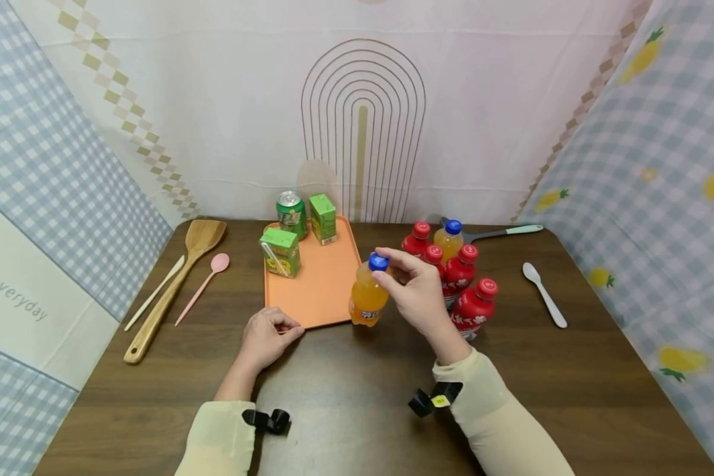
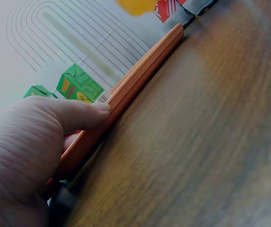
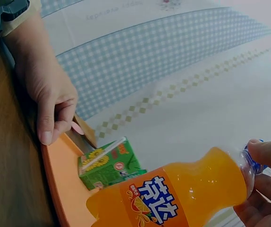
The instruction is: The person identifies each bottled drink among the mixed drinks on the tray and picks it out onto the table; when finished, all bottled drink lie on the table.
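My right hand (image 1: 419,291) pinches an orange soda bottle (image 1: 369,297) by its blue cap, the thumb on one side and fingers on the other. In the head view the bottle overlaps the right edge of the orange tray (image 1: 327,297); the right wrist view shows it tilted, label outward. My left hand (image 1: 268,337) grips the tray's front rim near the left corner, its thumb (image 2: 95,112) over the edge. On the tray stand two green juice boxes, one at the left with a straw (image 1: 281,254) and one farther back (image 1: 323,219), beside a green can (image 1: 291,215).
Right of the tray cluster several red-capped bottles (image 1: 475,305) and another orange soda bottle (image 1: 449,242). A dark utensil with a pale handle (image 1: 523,229) lies behind them, a white spoon (image 1: 544,295) farther right. At left lie a wooden spatula (image 1: 175,287), a pink spoon (image 1: 205,284) and a white utensil (image 1: 155,293).
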`<state>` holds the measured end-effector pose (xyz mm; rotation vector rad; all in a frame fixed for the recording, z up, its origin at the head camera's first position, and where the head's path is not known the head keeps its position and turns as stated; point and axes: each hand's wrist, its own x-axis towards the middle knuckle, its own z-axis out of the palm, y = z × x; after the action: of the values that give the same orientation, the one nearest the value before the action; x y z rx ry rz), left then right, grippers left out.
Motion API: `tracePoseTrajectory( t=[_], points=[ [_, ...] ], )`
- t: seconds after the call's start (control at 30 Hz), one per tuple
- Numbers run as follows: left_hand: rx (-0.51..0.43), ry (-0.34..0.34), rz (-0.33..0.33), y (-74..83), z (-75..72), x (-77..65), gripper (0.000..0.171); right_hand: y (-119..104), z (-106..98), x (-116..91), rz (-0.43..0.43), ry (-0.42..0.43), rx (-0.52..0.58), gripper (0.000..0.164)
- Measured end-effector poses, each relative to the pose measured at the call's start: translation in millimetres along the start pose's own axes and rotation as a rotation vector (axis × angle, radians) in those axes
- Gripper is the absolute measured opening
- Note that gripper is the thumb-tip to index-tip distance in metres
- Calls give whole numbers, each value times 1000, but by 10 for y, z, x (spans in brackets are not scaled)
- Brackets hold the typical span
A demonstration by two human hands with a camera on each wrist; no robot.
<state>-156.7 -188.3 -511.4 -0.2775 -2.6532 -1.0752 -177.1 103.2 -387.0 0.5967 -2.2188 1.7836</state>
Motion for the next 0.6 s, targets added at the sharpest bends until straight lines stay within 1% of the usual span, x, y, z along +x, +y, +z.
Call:
tracePoseTrajectory(
  t=[0.1,0.2,0.27,0.33,0.43,0.6],
  points=[
    [0,5,4,-1,-1,8,10,-38,-95,-41,-18,20,8,35],
    [-3,9,8,-3,-2,12,10,-194,-178,-91,-11,29,3,35],
    [-3,11,8,-3,-4,10,11,-212,-235,-114,-5,35,2,36],
    [-6,12,8,-4,-6,8,11,-213,-290,-135,-2,45,-9,36],
    [-9,11,4,-7,-9,6,11,-90,-378,-159,-23,68,-18,37],
    [-11,3,-5,-17,-5,-2,11,-95,-499,-223,-19,94,-45,36]
  ],
)
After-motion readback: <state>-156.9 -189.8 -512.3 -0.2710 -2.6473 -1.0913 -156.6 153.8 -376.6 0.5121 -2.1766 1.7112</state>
